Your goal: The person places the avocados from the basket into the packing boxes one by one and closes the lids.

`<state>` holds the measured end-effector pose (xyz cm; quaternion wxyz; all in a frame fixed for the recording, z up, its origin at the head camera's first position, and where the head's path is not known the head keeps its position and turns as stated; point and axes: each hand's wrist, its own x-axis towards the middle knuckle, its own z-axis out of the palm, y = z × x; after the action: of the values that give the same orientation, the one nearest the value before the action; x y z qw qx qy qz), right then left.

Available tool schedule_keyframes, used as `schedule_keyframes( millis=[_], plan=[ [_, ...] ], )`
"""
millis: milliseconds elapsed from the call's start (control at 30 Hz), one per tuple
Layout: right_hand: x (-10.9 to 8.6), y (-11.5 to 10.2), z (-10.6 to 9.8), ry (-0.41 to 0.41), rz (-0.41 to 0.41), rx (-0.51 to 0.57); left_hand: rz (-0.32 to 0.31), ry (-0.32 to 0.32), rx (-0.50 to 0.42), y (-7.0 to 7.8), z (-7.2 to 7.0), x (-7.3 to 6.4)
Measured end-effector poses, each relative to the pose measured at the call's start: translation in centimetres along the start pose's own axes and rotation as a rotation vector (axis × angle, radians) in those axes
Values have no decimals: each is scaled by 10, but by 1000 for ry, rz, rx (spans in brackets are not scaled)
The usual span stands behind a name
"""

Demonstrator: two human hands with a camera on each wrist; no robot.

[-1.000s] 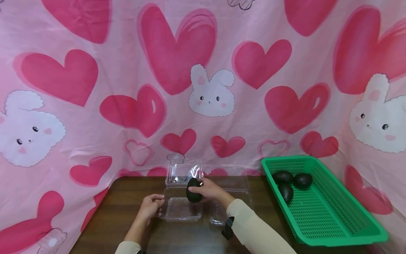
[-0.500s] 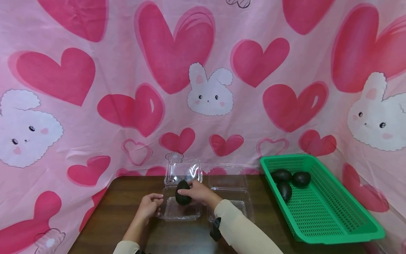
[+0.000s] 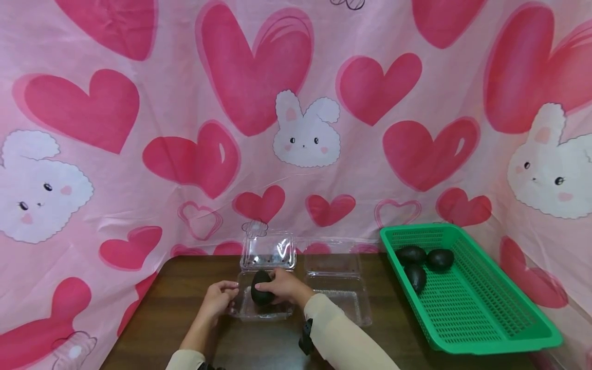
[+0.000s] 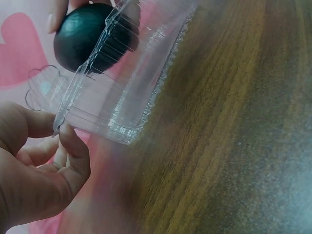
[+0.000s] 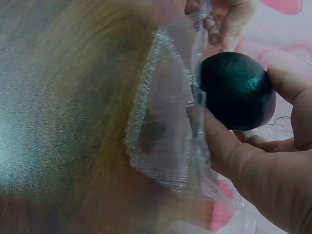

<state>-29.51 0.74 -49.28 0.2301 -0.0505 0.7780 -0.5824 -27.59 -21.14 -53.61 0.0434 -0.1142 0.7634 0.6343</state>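
Note:
A dark avocado point(image 3: 261, 289) is gripped between the thumb and fingers of my right hand point(image 3: 283, 285), low over the left clear plastic clamshell box point(image 3: 273, 312). In the left wrist view the avocado point(image 4: 83, 36) dips partly behind the box's rim. My left hand point(image 3: 218, 298) pinches the left edge of that box; thumb and forefinger meet on its rim in the left wrist view. The box's lid point(image 3: 268, 252) stands raised at the back. In the right wrist view, my right hand point(image 5: 268, 165) curls round the avocado beside the box wall.
A second clear clamshell box point(image 3: 351, 303) lies open just to the right, its lid raised behind. Farther right, a green plastic basket point(image 3: 490, 308) holds three dark avocados point(image 3: 416, 277) at its far end. A pink printed cloth point(image 3: 305, 190) hangs behind the wooden table point(image 3: 259, 344).
My right hand has carried the avocado left and down, from the box's right side into the space over its middle. My left hand stays at the box's left edge.

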Motion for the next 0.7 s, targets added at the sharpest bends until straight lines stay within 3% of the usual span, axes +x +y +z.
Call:
schedule_keyframes(
  millis=[400, 700],
  plan=[
    [4, 6, 7, 72, 7, -131, -6, -1, 20, 1, 1, -4],
    [6, 6, 13, 92, 12, -152, 6, 0, -8, 2, 2, -1]
  ],
)
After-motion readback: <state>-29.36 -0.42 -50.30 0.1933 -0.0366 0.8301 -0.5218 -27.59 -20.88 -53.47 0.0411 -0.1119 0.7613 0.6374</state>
